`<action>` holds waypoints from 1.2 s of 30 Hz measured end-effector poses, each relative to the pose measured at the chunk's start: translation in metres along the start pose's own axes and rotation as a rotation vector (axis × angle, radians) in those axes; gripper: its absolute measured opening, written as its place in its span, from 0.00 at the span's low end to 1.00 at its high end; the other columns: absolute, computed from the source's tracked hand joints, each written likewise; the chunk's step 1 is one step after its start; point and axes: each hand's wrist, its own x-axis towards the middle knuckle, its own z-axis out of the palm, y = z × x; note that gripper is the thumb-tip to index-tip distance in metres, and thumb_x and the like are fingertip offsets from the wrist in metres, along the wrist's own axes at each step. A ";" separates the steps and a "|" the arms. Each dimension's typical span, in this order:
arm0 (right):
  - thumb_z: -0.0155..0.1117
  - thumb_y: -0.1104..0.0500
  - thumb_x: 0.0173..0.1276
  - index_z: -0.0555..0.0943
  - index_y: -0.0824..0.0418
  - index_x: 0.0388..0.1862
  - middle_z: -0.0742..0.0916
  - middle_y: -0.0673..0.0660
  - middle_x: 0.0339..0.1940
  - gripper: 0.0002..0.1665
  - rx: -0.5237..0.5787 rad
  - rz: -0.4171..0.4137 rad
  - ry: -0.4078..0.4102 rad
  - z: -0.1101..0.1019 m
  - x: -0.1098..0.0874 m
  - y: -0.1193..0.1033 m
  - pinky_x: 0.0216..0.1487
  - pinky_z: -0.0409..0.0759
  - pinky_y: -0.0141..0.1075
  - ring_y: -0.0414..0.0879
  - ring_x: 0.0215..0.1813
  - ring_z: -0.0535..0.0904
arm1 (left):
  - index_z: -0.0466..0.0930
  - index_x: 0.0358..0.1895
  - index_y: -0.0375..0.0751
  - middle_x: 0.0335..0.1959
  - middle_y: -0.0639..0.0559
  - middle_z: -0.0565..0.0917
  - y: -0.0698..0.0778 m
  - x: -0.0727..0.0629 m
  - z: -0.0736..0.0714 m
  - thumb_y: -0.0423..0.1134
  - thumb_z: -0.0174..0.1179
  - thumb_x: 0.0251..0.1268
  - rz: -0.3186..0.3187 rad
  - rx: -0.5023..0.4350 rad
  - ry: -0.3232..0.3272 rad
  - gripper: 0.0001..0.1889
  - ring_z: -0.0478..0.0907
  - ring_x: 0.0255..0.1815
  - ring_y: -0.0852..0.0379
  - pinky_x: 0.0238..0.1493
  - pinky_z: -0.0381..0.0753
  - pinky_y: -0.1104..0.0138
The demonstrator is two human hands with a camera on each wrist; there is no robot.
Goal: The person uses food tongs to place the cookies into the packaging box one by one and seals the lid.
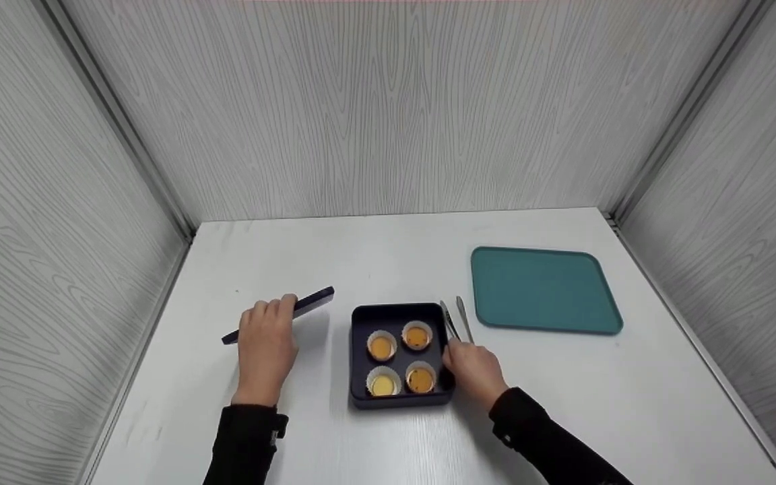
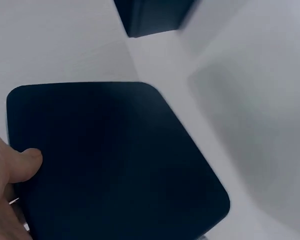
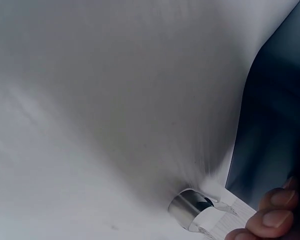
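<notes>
My left hand (image 1: pixel 267 347) grips a flat navy lid (image 1: pixel 312 301) by its edge, tilted above the table left of the box. In the left wrist view the thumb (image 2: pixel 27 165) presses on the lid's broad face. A square navy box (image 1: pixel 401 402) sits in the middle, with several small tarts (image 1: pixel 417 337) in white paper cups inside. At the box's right wall, my right hand (image 1: pixel 474 369) holds metal tongs (image 1: pixel 463 318), whose two arms point away and stand apart. The tongs' bent end (image 3: pixel 190 207) shows beside the curled fingers (image 3: pixel 275 218) in the right wrist view.
A teal tray (image 1: pixel 546 289) lies on the white table (image 1: pixel 388 263) at the back right. Grey wood-grain panels (image 1: pixel 388 108) enclose the table at the back and both sides.
</notes>
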 end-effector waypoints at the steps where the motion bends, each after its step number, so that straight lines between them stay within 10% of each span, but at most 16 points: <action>1: 0.63 0.64 0.68 0.68 0.57 0.23 0.75 0.53 0.16 0.16 0.001 0.002 -0.004 0.000 0.000 0.000 0.18 0.72 0.45 0.51 0.18 0.74 | 0.78 0.48 0.33 0.34 0.37 0.85 0.003 0.002 -0.003 0.14 0.61 0.51 0.012 0.002 0.000 0.20 0.76 0.35 0.39 0.41 0.77 0.50; 19: 0.62 0.65 0.70 0.67 0.55 0.25 0.71 0.48 0.18 0.17 0.040 0.016 -0.042 -0.001 -0.002 0.001 0.22 0.66 0.37 0.43 0.20 0.68 | 0.80 0.51 0.35 0.37 0.41 0.86 0.063 0.033 -0.052 0.19 0.63 0.55 0.170 -0.079 0.044 0.19 0.74 0.31 0.45 0.33 0.74 0.58; 36: 0.57 0.56 0.79 0.67 0.54 0.23 0.72 0.47 0.18 0.21 0.162 0.086 -0.053 -0.002 -0.004 0.006 0.25 0.70 0.42 0.46 0.22 0.72 | 0.82 0.50 0.35 0.40 0.43 0.87 0.098 0.034 -0.064 0.27 0.69 0.61 0.213 -0.184 -0.058 0.14 0.80 0.36 0.48 0.37 0.82 0.59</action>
